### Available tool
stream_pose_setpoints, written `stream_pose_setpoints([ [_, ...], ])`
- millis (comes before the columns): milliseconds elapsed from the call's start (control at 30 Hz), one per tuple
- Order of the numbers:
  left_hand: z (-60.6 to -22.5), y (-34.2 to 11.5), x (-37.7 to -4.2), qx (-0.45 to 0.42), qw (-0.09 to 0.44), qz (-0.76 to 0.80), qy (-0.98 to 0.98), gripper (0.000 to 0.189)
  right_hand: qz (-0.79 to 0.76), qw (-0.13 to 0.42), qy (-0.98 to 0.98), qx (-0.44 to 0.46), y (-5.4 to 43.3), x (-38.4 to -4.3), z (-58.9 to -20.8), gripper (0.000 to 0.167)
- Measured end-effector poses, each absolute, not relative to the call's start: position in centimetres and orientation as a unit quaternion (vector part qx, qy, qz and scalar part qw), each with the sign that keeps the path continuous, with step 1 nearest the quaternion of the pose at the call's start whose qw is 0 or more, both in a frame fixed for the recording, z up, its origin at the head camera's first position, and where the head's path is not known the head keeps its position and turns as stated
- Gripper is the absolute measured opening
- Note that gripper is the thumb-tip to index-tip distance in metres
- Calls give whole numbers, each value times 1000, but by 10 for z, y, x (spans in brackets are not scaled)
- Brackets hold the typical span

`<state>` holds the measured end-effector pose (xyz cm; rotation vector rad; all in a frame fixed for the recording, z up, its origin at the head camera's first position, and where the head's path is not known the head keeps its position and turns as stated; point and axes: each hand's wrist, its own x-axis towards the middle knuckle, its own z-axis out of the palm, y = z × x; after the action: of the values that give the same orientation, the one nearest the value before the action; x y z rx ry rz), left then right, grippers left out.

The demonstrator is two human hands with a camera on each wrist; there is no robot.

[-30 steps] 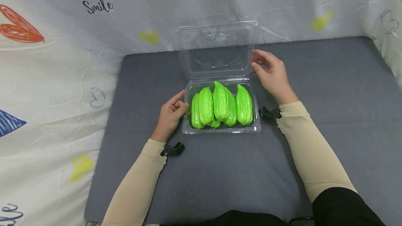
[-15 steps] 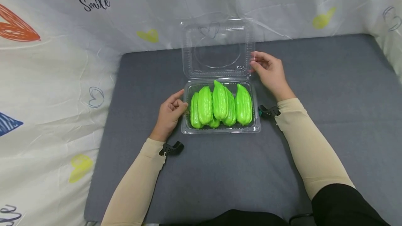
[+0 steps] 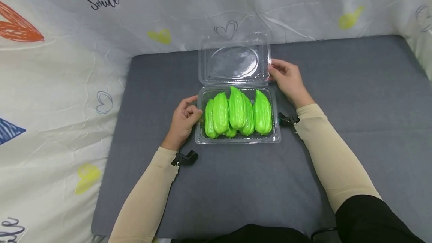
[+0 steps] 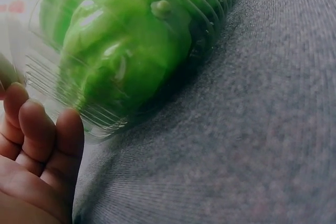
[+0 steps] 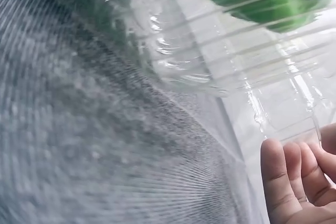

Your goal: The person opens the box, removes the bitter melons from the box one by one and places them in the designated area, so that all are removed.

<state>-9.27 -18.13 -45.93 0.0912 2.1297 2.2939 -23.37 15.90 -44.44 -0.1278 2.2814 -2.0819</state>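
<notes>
A clear plastic clamshell container (image 3: 237, 140) lies on the grey table with its hinged lid (image 3: 233, 61) raised and leaning back. Several bright green peppers (image 3: 237, 111) are piled in its base, partly overlapping. At the base's left rim, my left hand (image 3: 180, 125) holds the edge between thumb and fingers. In the left wrist view, its fingertips meet the ribbed side wall, with a green pepper (image 4: 131, 45) behind the plastic. My right hand (image 3: 289, 81) pinches the lid's right edge. The right wrist view shows its fingers (image 5: 275, 171) at the thin plastic edge.
The grey tabletop (image 3: 236, 190) surrounds the container. A white printed cloth (image 3: 189, 6) hangs behind the table and down its left side. Black straps (image 3: 185, 158) are worn at both wrists.
The lid has tipped further back, its top edge now lower in the head view. My right hand has moved slightly down with it. The left hand and the peppers have stayed put.
</notes>
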Motion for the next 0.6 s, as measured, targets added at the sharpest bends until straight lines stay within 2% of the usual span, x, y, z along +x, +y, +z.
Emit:
stream_pose_setpoints([
  [600, -459, -181, -92, 31, 9, 733, 679, 52, -640, 69, 765, -8, 157, -235, -456, 40],
])
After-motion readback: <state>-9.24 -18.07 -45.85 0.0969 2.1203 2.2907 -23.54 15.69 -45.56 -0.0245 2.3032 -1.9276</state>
